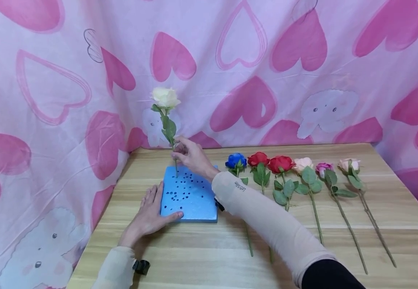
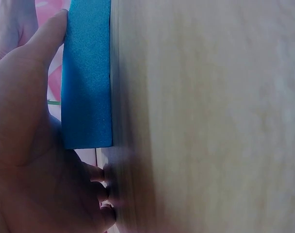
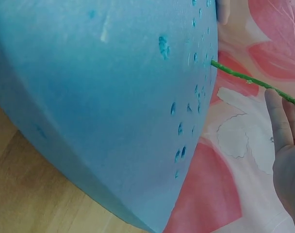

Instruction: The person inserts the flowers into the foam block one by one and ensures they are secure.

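A white rose (image 1: 165,98) stands nearly upright over the far left part of a blue foam block (image 1: 194,204) dotted with holes. My right hand (image 1: 193,156) pinches its stem between thumb and fingers partway down. In the right wrist view the green stem (image 3: 244,76) meets the block's top at its lower end, with the right hand (image 3: 287,155) beside it. My left hand (image 1: 151,212) lies along the block's left side, fingers straight and thumb over the front left corner. The left wrist view shows that hand (image 2: 26,126) against the block's blue side (image 2: 87,97).
To the right, a blue rose (image 1: 236,160), two red roses (image 1: 281,163), a pale pink rose (image 1: 303,163), a magenta rose (image 1: 323,168) and a cream-pink rose (image 1: 348,165) lie in a row on the wooden table (image 1: 201,257). A heart-patterned curtain (image 1: 201,24) hangs behind.
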The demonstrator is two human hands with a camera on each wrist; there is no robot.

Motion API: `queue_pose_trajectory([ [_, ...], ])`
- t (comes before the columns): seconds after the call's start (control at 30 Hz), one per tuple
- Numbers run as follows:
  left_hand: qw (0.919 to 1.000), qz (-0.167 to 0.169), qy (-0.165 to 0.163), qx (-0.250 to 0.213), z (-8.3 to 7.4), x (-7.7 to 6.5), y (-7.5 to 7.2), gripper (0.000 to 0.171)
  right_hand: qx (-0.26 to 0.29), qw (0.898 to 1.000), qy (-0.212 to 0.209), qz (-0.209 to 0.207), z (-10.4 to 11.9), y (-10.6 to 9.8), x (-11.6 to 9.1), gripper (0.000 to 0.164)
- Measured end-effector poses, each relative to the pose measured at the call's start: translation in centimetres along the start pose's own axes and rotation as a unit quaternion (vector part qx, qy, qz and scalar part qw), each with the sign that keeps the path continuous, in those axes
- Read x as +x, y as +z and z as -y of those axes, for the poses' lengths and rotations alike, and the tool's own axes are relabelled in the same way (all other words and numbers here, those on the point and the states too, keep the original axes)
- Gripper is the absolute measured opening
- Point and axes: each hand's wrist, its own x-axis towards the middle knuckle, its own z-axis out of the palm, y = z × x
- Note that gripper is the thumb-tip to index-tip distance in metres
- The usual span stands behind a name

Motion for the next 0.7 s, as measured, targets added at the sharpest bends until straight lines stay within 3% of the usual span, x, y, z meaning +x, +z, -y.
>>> queue_pose_trajectory([
  [0.23, 1.0, -0.001, 0.002, 0.0, -0.04, -0.24, -0.1, 0.136, -0.028, 1.0, 0.008, 0.009, -0.05, 0.13, 0.07, 0.025],
  [0.43, 1.0, 0.001, 0.001, -0.002, -0.13, -0.29, 0.05, 0.135, -0.02, 1.0, 0.015, 0.018, -0.28, 0.05, -0.26, 0.023],
  [0.7, 1.0, 0.0, 0.0, -0.001, -0.13, -0.4, -0.17, 0.135, -0.018, 0.999, 0.024, 0.018, -0.32, 0.44, -0.35, 0.034],
])
